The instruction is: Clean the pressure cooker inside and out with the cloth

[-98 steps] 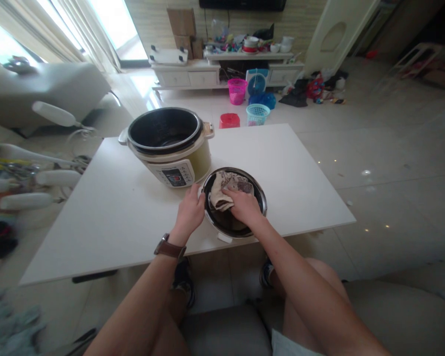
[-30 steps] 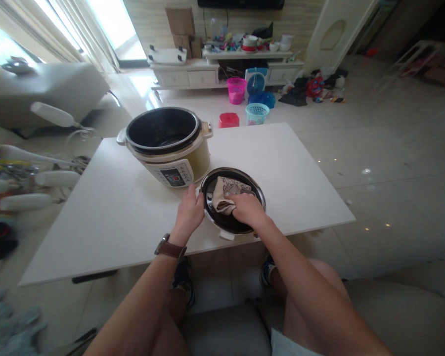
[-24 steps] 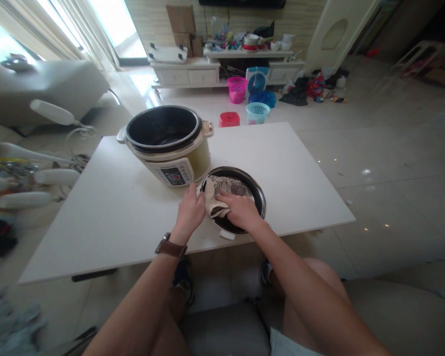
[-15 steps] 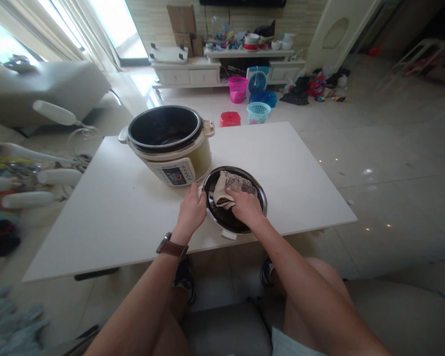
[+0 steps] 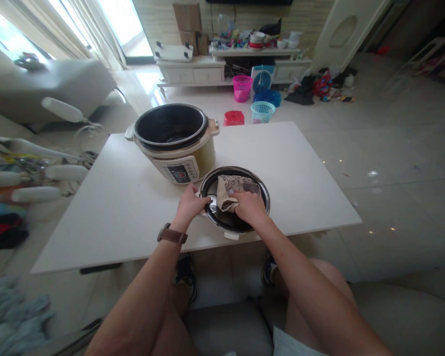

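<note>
A round pressure cooker lid (image 5: pixel 241 225) lies with its dark inner side up near the front edge of the white table (image 5: pixel 304 188). My left hand (image 5: pixel 189 205) grips the lid's left rim, thumb over the edge on the inner side. In my right hand (image 5: pixel 250 206) is a folded beige patterned cloth (image 5: pixel 227 190), pressed onto the inside of the lid. Behind and left of the lid stands the electric pressure cooker (image 5: pixel 178 165), uncovered, with a dark inner pot and a control panel facing me.
Beyond the table sit a red stool (image 5: pixel 234 118), a light-blue basket (image 5: pixel 262 112) and a pink basket (image 5: pixel 242 89). A white cabinet (image 5: pixel 193 74) stands by the far wall. White-handled objects (image 5: pixel 65 110) are left of the table.
My left thumb has come over the lid's rim onto its inner side. The cloth under my right hand has shifted slightly on the lid. The whole view has moved a little.
</note>
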The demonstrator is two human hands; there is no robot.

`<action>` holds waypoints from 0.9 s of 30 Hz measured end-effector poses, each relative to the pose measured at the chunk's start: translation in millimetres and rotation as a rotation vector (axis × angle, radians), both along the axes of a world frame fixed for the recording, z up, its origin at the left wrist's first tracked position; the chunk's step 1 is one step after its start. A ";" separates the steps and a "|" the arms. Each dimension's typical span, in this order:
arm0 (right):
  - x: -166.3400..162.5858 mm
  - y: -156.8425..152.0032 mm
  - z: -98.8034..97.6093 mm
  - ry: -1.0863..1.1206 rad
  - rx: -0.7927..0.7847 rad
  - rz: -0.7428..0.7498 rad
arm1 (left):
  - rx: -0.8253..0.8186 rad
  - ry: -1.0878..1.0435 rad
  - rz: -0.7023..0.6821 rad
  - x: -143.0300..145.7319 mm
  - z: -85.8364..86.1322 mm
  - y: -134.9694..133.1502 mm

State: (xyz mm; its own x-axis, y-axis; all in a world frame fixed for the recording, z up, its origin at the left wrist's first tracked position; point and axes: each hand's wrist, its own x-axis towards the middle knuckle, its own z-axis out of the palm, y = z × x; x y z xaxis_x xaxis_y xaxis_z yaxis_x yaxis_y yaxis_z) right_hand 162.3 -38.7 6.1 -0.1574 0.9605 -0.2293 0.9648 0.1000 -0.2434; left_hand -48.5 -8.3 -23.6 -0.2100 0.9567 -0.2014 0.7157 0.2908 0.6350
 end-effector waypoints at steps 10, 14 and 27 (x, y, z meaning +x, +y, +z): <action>1.1 -0.9 -1.0 0.023 0.009 0.036 | 0.003 -0.136 -0.005 2.1 3.6 0.0; 0.8 -1.2 0.1 0.015 0.001 0.040 | -0.027 -0.152 -0.032 1.5 9.8 -2.4; -1.9 -2.7 4.9 0.007 -0.002 0.047 | -0.102 -0.326 -0.008 -4.6 4.8 1.1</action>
